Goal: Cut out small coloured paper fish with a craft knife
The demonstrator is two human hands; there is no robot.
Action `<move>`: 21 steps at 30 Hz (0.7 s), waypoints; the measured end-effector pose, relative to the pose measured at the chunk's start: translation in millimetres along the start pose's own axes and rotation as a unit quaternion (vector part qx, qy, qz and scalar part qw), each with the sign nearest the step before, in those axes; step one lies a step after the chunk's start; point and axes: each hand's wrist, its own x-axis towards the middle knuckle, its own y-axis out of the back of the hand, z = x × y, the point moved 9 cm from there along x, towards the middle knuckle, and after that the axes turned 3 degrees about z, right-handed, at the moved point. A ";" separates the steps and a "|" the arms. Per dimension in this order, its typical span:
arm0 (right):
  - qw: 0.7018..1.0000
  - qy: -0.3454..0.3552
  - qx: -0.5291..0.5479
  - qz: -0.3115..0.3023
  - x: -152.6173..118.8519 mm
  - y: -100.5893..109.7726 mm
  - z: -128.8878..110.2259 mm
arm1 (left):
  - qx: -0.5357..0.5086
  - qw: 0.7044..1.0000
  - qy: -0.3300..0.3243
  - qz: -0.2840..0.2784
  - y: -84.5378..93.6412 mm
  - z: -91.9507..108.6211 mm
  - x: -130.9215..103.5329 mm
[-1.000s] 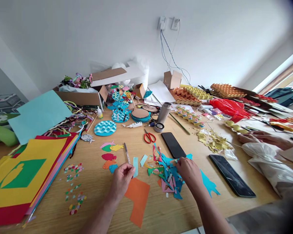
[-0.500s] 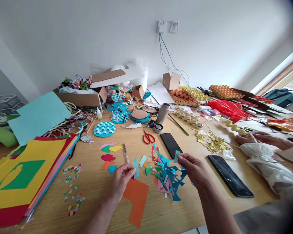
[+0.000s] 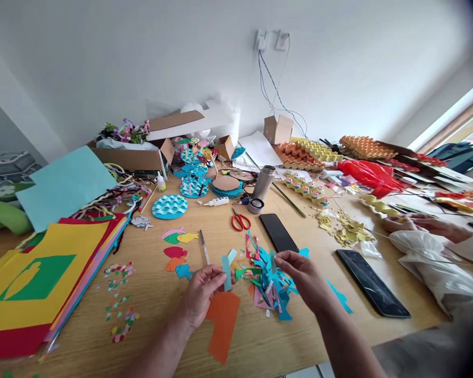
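Low over the table, my left hand (image 3: 205, 290) pinches a light teal paper strip (image 3: 226, 273) that stands upright from the fingers. My right hand (image 3: 305, 275) is closed on a small teal paper piece (image 3: 274, 262), partly hidden by the fingertips. Below and between the hands spreads a heap of paper scraps (image 3: 266, 265), mostly blue with some pink, green and red. An orange paper sheet (image 3: 224, 323) with a corner cut away lies under my left hand. Red-handled scissors (image 3: 240, 221) and a pen (image 3: 204, 247) rest just beyond.
Cut-out paper fish (image 3: 175, 252) and small paper dots (image 3: 120, 315) lie to the left, near stacked coloured sheets (image 3: 27, 294). Two phones (image 3: 278, 232) lie at the right. A steel flask (image 3: 264, 182) stands behind. Another person's hands (image 3: 429, 226) work at far right.
My right hand has moved left, bringing its teal piece nearer the left hand's strip. My left hand has shifted slightly right. More blue scraps show beside my right forearm.
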 end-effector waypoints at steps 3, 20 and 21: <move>0.999 0.007 0.012 -0.045 -7.2 -48.6 7.8 | -0.035 0.998 0.044 -0.024 -11.3 -8.2 -4.1; 0.955 0.132 -0.247 0.098 -12.9 -33.2 4.5 | 0.002 0.999 0.045 0.010 3.8 -12.4 1.4; 0.934 0.163 -0.295 0.118 -15.9 -29.8 -1.2 | 0.014 0.999 0.036 0.010 3.4 -10.8 1.2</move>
